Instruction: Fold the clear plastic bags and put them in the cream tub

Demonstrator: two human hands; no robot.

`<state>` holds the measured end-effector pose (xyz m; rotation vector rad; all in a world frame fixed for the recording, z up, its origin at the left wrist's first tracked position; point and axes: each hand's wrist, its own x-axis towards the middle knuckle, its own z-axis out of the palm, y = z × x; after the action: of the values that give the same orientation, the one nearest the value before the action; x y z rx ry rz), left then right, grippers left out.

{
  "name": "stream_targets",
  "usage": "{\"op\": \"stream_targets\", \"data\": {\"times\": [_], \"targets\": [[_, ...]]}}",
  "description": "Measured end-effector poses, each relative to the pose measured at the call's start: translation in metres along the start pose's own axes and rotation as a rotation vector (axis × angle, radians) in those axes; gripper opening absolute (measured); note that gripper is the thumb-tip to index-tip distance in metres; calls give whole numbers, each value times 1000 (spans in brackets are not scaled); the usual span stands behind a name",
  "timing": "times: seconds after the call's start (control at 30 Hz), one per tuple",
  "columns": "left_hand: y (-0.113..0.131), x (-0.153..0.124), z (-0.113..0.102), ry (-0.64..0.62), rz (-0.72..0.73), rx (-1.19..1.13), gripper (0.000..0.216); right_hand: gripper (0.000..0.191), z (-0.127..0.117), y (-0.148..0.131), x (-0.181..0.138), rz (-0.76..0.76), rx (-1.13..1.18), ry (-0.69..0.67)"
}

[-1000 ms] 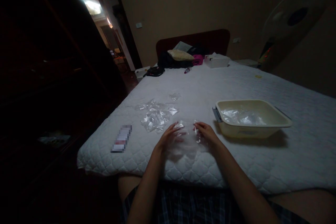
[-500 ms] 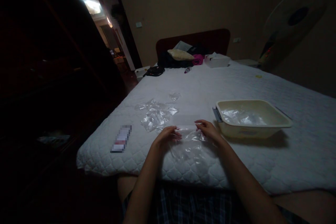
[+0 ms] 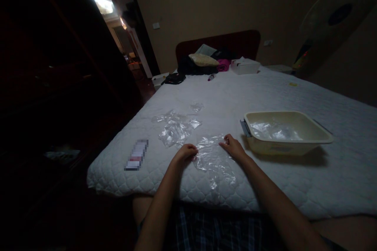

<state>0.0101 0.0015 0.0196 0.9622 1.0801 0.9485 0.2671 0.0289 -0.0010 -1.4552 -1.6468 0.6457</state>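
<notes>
- Showed a clear plastic sheet (image 3: 216, 159), crinkled and glossy, lying between two bare hands on a white quilted bed cover (image 3: 256, 94), near the edge closest to the body.
- Placed left hand (image 3: 185, 153) at the sheet's left side, fingertips together, apparently clamped on the film.
- Placed right hand (image 3: 232, 147) by the sheet's upper right corner, thumb and forefinger slightly parted; could not tell from this angle about any film caught between.
- Saw a loose heap of clear plastic (image 3: 174, 131) just beyond the left hand, with a smaller clear piece (image 3: 196, 107) farther off.
- Saw a cream tub (image 3: 287, 149) near the right forearm, with more clear plastic (image 3: 275, 131) inside.
- Judged the film thin, slippery and prone to cling, so called for light fingertip contact and a gentle, even outward draw rather than a tug.
- Seemed best handled low against the quilt, with creases eased from middle to edges.
- Called for some clearance from the heap, to avoid snagging stray pieces.
- Asked for careful feeling along the edges, given dim light and few visible outlines besides glints.
</notes>
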Motion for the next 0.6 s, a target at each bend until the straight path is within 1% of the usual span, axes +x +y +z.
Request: {"op": "stream_targets", "data": {"times": [0.13, 0.27, 0.37, 0.5, 0.6], "targets": [[-8, 6, -4, 11, 2, 54, 16, 29, 1, 4, 0, 7, -89, -18], [-11, 11, -10, 5, -35, 101, 22, 28, -2, 6, 1, 5, -37, -94], [-7, 8, -13, 4, -58, 133, 28, 25, -4, 5, 0, 10, -1, -151], [2, -1, -12, 20, -92, 102, 36, 25, -4, 4, -2, -9, -58, -140], [0, -6, -13, 67, -93, 82, 38, 26, -4, 4, -2, -22, -89, -130]]}}
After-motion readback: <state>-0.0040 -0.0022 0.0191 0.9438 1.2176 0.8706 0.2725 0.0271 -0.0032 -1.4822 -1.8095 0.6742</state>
